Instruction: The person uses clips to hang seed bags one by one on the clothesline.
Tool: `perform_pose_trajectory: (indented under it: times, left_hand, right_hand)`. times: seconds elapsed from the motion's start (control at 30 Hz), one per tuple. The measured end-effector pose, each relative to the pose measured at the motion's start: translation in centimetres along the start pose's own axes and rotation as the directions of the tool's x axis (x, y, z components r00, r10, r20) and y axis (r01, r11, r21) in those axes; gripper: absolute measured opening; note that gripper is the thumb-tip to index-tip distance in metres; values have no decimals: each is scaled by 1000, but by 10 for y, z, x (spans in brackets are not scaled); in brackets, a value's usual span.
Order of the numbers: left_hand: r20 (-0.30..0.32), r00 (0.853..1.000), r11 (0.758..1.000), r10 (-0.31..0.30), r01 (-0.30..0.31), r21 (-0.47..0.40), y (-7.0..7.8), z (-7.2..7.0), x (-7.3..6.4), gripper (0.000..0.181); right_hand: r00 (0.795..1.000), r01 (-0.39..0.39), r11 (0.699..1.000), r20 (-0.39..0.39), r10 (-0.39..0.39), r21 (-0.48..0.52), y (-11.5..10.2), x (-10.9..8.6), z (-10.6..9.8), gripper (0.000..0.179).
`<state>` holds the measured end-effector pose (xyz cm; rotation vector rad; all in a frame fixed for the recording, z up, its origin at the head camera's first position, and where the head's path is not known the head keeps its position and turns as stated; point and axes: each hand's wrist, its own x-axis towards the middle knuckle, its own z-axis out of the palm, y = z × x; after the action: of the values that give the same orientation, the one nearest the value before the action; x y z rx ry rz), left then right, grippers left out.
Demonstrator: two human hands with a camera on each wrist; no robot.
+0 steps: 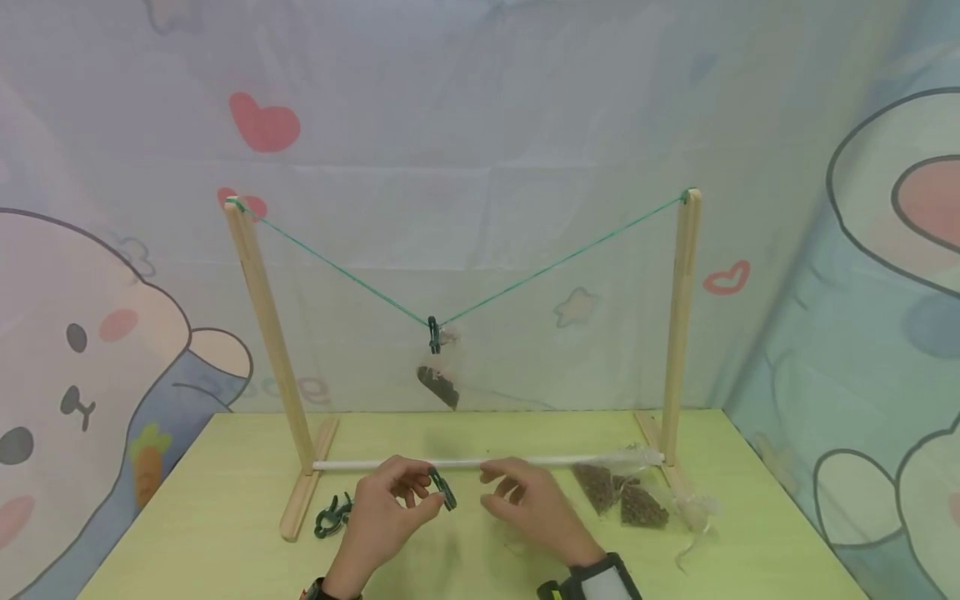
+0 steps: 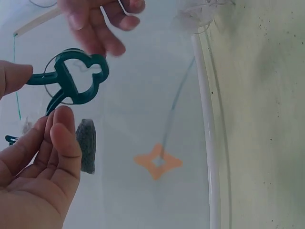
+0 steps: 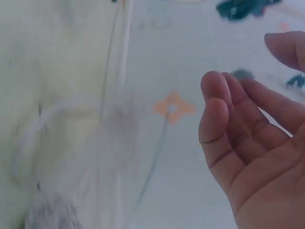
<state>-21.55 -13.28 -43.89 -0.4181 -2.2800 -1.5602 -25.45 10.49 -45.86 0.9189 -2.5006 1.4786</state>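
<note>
The left hand pinches a green clip by its handles, its grip above the near middle of the bench. Just to the right, the right hand has a released grip, fingers loosely bent. Farther off, another clip sits on a green string between two wooden posts, a dark-filled bag hanging below. More clips lie at left; bags of dark pieces lie at right.

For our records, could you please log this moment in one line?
left hand: pinches green clip; right hand: holds nothing; string: hanging bag clipped on; table: filled bags
</note>
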Motion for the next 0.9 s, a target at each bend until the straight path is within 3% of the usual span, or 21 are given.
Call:
perform_pose_trajectory:
  times: [0.13, 0.33, 0.63, 0.9]
  left_hand:
    - [-59, 998, 1000, 21, -19, 21, 1, 0, 0, 23]
    - [-73, 997, 999, 38, -35, 36, 1, 1, -1, 20]
    - [-65, 998, 999, 25, -22, 46, 0, 2, 0, 15]
    - [-73, 996, 997, 47, -43, 57, 4, 1, 0, 18]
  right_hand:
    - [993, -114, 990, -35, 112, -81, 11, -5, -18, 32]
    - [972, -218, 967, 55, 227, -135, 28, -13, -33, 40]
    - [968, -153, 973, 171, 183, -174, 47, -14, -25, 37]
    - [980, -107, 944, 125, 153, -313, 48, -13, -19, 16]
